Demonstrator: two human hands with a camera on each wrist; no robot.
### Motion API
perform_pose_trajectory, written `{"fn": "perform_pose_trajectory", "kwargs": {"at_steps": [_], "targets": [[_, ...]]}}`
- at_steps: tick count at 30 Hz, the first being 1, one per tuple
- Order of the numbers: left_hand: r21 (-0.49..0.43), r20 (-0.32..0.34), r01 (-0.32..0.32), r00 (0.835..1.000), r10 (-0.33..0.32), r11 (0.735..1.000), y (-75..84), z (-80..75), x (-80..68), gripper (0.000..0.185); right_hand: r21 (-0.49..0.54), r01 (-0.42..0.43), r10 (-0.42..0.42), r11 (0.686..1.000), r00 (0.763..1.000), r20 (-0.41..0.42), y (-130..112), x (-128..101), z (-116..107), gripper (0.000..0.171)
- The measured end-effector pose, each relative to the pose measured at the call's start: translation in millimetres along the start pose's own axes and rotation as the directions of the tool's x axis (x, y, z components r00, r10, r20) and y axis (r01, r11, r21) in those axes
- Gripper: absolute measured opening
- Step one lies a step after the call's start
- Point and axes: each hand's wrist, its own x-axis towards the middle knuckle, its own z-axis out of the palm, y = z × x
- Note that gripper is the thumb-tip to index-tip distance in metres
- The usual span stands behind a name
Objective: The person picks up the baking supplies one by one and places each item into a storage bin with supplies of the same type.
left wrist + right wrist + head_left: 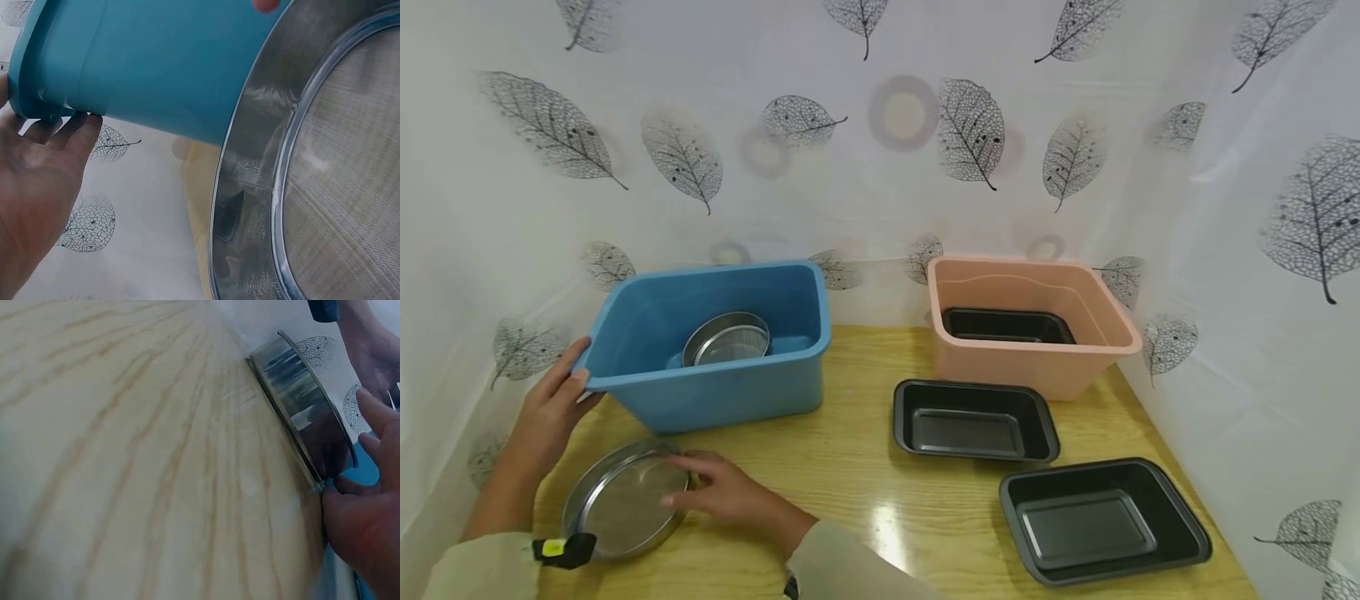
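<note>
My left hand [553, 408] grips the left rim of a blue plastic tub [737, 387], its fingers tucked under the lip in the left wrist view. In front of the tub, a round metal sieve [636, 500] with fine mesh lies on the table. Over the sieve's right edge reaches my right hand [722, 492], fingers extended and spread from the thumb. In the right wrist view its thumb is close to the sieve's rim [306, 406]; whether it touches, I cannot tell. Inside the tub, another round sieve [733, 342] leans at a tilt.
On the right stands a pink tub [1022, 358] with a dark loaf pan [1007, 325] inside. Two more black loaf pans, one nearer the tub [973, 421] and one at the front right [1101, 521], lie on the wooden table [850, 467]. A leaf-print sheet hangs behind.
</note>
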Motion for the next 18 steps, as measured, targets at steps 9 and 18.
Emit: {"fn": "perform_pose_trajectory", "kwargs": {"at_steps": [9,18], "targets": [[0.002,0.003,0.000,1.000,0.000,1.000,-1.0,-0.4,-1.1,0.057,-0.094,-0.071,0.068,0.993,0.997,-0.034,-2.7,-1.1,5.9,0.053],[0.012,-0.004,0.006,1.000,-0.006,1.000,-1.2,0.0,0.2,0.057,-0.135,0.019,-0.031,0.991,0.995,-0.091,-3.8,-7.2,2.2,0.051]]}}
